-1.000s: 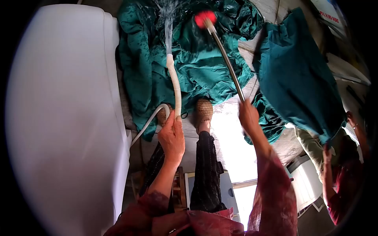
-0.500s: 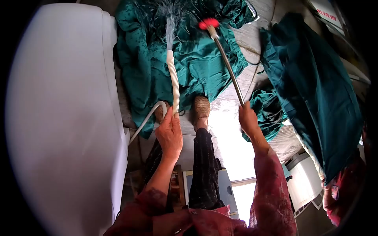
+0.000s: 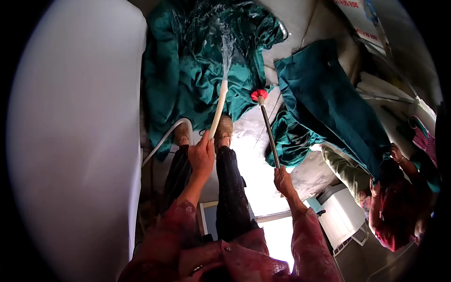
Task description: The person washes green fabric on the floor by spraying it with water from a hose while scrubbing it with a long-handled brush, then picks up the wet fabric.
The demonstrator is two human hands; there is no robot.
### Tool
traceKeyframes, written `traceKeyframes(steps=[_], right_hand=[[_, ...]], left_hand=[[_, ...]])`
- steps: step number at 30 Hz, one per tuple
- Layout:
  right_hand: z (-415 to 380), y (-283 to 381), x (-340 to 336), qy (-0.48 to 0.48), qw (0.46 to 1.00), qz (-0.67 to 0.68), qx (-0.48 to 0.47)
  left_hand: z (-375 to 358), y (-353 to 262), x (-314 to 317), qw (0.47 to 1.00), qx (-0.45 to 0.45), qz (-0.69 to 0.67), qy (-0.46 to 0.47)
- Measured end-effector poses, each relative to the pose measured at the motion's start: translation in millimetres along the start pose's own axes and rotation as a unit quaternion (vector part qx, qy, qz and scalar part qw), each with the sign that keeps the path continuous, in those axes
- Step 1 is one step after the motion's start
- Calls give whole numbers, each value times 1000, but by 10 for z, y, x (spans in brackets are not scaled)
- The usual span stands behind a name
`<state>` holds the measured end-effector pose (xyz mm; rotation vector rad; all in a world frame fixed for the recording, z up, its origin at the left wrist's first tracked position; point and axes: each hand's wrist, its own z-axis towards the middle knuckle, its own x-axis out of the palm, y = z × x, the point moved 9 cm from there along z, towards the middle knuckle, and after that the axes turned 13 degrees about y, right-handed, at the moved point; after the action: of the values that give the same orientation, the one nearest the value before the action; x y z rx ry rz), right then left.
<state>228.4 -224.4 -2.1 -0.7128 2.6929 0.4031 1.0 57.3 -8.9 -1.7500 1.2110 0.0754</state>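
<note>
My left hand (image 3: 202, 156) is closed around a cream-coloured hose (image 3: 219, 109), which bends back past my shoe to the left. Water (image 3: 228, 54) pours from its end onto a wet green cloth (image 3: 199, 77) spread over the floor in front of my feet. In my right hand (image 3: 283, 182) is the long handle of a scrub brush (image 3: 269, 132). Its round red head points away from me, close to the right edge of the spread cloth. Beside the handle lies a crumpled green cloth (image 3: 287, 140).
At the right, another person (image 3: 392, 207) holds up a long green cloth (image 3: 324, 94). A large white appliance-like body (image 3: 80, 141) fills the left side. A white bin-like container (image 3: 342, 218) stands at lower right. Bright light falls on the floor (image 3: 253, 155) by my right foot.
The brush has come back toward me, off the spread cloth. The hose end points slightly further right. The other person's long cloth appears further left, with both their hands now showing.
</note>
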Motion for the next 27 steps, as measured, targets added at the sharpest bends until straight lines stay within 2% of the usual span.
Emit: traceKeyframes(steps=[1,2,6,7,9,10,11,13,15,16,17,19,21,22,23,25,26,27], right_hand=[[16,93,-150,-41,997,62,-24],[-5,160,-271,-62,996,60,-7],[-260,477,-455,-79,995,60,18],[-236,512,-466,-39,996,59,57],[-123,867,-660,-42,994,99,13],[39,1004,-745,-49,997,48,-23],[197,1245,-884,-107,979,-22,-172],[663,1330,-846,-34,984,-131,-116],[1271,1660,-871,19,983,-161,-89],[1770,1995,-1092,-29,981,-124,-147],[2027,2224,-1141,-38,969,-154,-186],[2221,2434,-1346,-40,967,-184,-170],[2315,2728,-1642,-83,956,-93,-266],[2388,2768,-1662,11,966,111,-235],[2330,2665,-1650,9,965,117,-235],[1869,2396,-1632,-76,945,75,-308],[1665,2155,-1502,-75,948,49,-307],[1528,1938,-1316,-48,964,13,-260]], left_hand=[[38,-14,31,1000,17,-10,-6],[83,23,96,1000,26,-9,3],[173,45,-54,1000,30,0,-7],[220,84,-48,1000,19,-5,-8],[418,66,-94,999,29,11,-26],[521,69,-109,999,34,12,-39],[600,69,-131,998,32,14,-50],[759,74,-142,999,-8,7,-48],[644,45,-213,997,-67,12,-21],[856,72,-158,996,-78,-23,-33],[876,80,-170,993,-107,-50,-32],[975,22,-122,991,-127,-40,-33],[1030,66,-9,979,-164,-116,-34],[1020,30,4,982,-148,-111,-41],[1028,28,38,983,-145,-107,-39],[996,67,69,981,-162,-103,-32],[1029,75,67,981,-158,-103,-36],[1057,105,38,980,-155,-114,-54]])
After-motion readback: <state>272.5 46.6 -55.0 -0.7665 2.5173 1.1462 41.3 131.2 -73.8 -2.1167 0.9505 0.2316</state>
